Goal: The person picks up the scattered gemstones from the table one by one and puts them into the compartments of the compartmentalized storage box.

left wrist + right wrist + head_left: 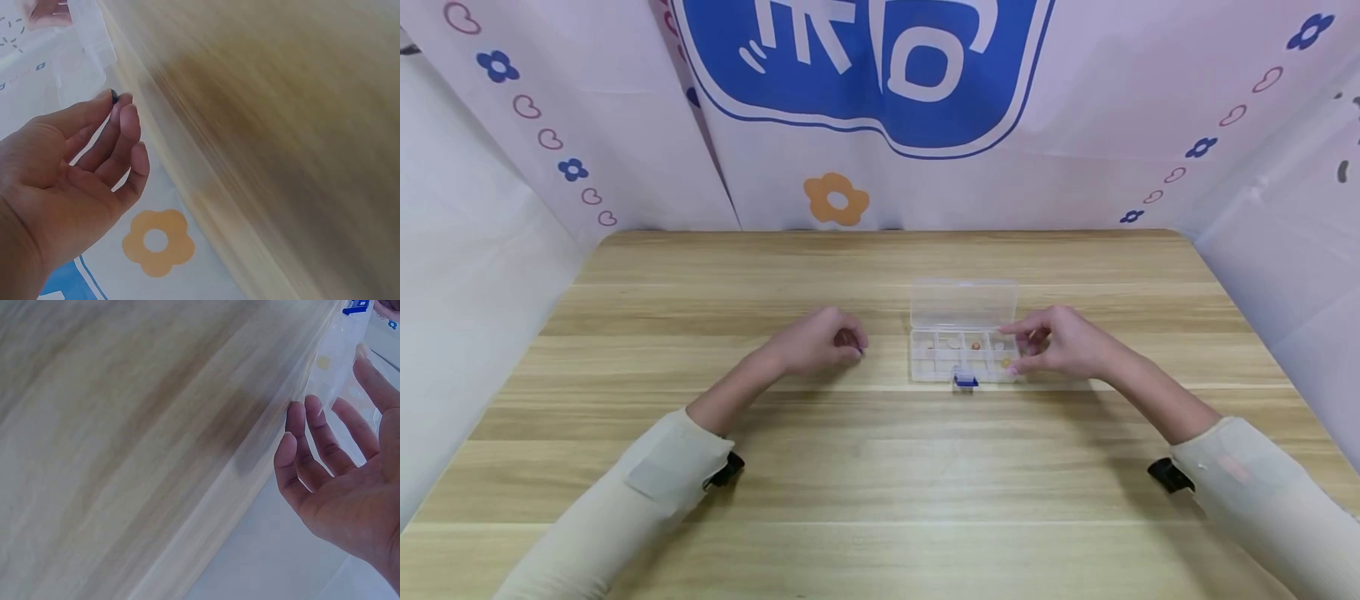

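A clear plastic compartment box [925, 377] stands on the table with its lid [964, 304] raised at the back. Small pieces lie in some compartments, among them an orange one [976, 345] and a yellow one [1006, 363]. Left of the box, my left hand [820, 340] pinches a small dark bead-like piece [114, 96] between thumb and fingertip; its exact kind is too small to tell. At the box's right end is my right hand [1063, 342], thumb and forefinger spread and touching that end. Its other fingers [322, 434] are loosely bent beside the box.
A blue latch [966, 381] sticks out at the box's front. The wooden table [880, 467] ends at a white printed backdrop [1075, 192] with a blue sign and an orange flower [820, 208]. White sheets hang at both sides.
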Demonstrator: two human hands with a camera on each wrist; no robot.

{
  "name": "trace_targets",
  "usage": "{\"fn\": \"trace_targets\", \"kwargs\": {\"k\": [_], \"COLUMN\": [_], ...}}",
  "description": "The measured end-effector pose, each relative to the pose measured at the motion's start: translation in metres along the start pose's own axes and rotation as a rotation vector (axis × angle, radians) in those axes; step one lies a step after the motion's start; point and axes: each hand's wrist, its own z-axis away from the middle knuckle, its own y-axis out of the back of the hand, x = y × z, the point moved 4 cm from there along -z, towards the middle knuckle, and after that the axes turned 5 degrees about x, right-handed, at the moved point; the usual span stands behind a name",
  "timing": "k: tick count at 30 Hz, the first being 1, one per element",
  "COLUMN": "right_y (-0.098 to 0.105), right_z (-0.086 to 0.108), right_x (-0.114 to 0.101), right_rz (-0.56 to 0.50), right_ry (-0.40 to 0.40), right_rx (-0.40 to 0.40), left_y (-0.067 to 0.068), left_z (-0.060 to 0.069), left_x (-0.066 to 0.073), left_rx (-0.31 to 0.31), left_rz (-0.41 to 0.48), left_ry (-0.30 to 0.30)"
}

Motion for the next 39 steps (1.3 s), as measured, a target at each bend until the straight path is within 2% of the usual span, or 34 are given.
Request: {"fn": "trace_targets", "kwargs": {"k": [9,18,39], "right_y": [0.0,0.0,0.0], "right_z": [0.001,0.001,0.001], "right_x": [-0.001,-0.002,-0.003], "right_rz": [-0.007,-0.002,-0.006], "right_ry": [0.019,0.022,0.006], "right_rx": [0.013,0.013,0.011], "left_y": [0.0,0.002,-0.004], "left_z": [-0.003,-0.005,-0.015], "left_x": [0.004,0.008,0.021], "left_rx": [0.066,0.105,0.14], "left_rz": [0.002,0.01,-0.007], "left_ry": [-0.028,-0.049,-0.096]}}
